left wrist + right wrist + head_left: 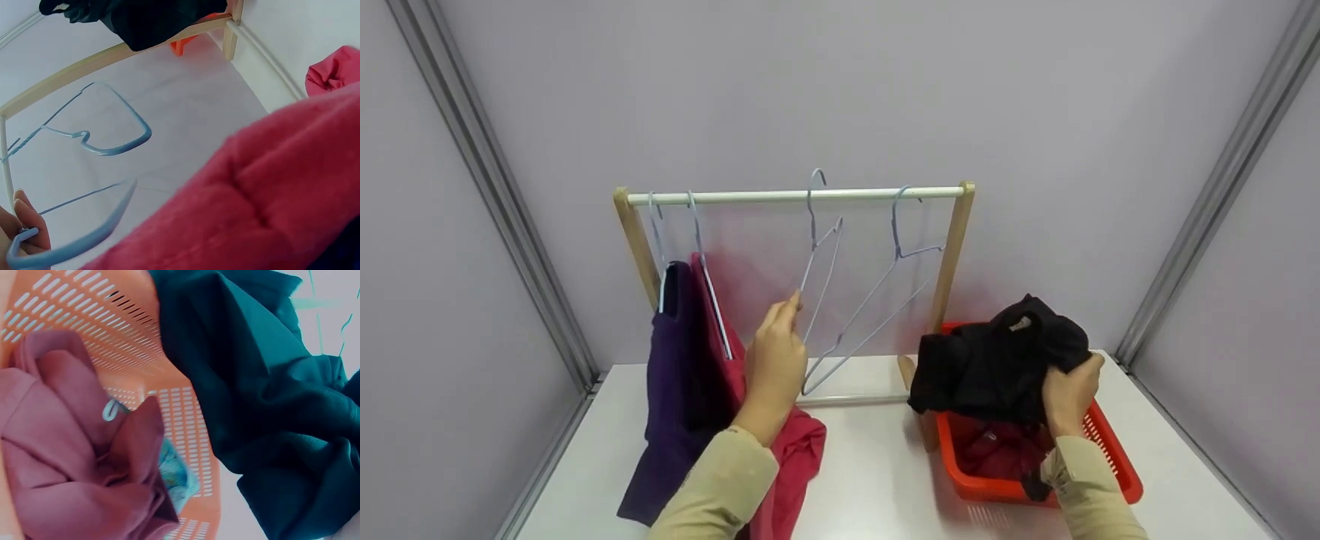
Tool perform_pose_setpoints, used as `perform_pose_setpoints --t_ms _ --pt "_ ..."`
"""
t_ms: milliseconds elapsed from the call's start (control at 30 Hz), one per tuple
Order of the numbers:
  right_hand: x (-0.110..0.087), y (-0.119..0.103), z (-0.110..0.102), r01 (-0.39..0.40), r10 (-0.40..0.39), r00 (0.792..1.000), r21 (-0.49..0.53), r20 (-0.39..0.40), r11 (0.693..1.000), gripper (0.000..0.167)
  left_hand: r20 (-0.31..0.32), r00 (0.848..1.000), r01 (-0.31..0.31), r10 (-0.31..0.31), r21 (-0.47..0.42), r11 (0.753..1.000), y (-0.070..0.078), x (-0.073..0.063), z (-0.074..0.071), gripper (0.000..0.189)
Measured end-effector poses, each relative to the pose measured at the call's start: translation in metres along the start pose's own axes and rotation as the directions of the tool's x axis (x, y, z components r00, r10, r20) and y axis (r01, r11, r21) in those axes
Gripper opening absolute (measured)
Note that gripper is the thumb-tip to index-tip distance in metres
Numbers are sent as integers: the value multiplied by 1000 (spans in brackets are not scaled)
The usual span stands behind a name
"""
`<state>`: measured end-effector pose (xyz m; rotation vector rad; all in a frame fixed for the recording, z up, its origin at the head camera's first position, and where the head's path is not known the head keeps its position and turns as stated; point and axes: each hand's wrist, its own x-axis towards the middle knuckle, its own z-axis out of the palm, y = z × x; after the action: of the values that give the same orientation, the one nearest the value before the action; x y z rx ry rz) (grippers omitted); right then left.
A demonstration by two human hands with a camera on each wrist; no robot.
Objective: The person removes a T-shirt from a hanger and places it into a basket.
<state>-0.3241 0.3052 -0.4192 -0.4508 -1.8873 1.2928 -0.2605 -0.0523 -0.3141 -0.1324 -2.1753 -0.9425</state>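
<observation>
My left hand (776,349) pinches the side of a light blue wire hanger (808,274); the fingers (25,216) curl round its wire in the left wrist view. The hook of that hanger rises a little above the white rail (757,196). On the right, my right hand (1072,390) grips a bunched black garment (997,367) above a red basket (997,489). Dark in the right wrist view too, the garment (253,382) drapes beside the basket wall. A second bare hanger (870,296) hangs from the rail's right part.
Left on the rack hang a purple garment (671,382) and a pink garment (802,446), each on a hanger. A dark red garment (62,439) and a light blue patterned item (175,475) lie in the basket. Wooden posts (952,255) hold the rail before a wall.
</observation>
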Motion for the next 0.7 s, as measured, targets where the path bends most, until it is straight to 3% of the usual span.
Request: perform_pose_setpoints --t_ms 267,367,567,700 --pt "-6 24 0 -38 38 999 1 11 999 42 41 999 13 -13 17 1000 11 3 -3 41" --pt "-8 32 -2 -42 44 996 -32 80 999 46 51 999 3 -5 46 999 17 6 -6 44" --pt "-11 43 -11 -71 120 948 -171 296 983 53 85 996 -37 24 155 987 27 11 -13 45" --pt "-12 45 -12 -50 141 925 -256 353 966 55 136 991 -19 -9 201 979 31 13 -17 46"
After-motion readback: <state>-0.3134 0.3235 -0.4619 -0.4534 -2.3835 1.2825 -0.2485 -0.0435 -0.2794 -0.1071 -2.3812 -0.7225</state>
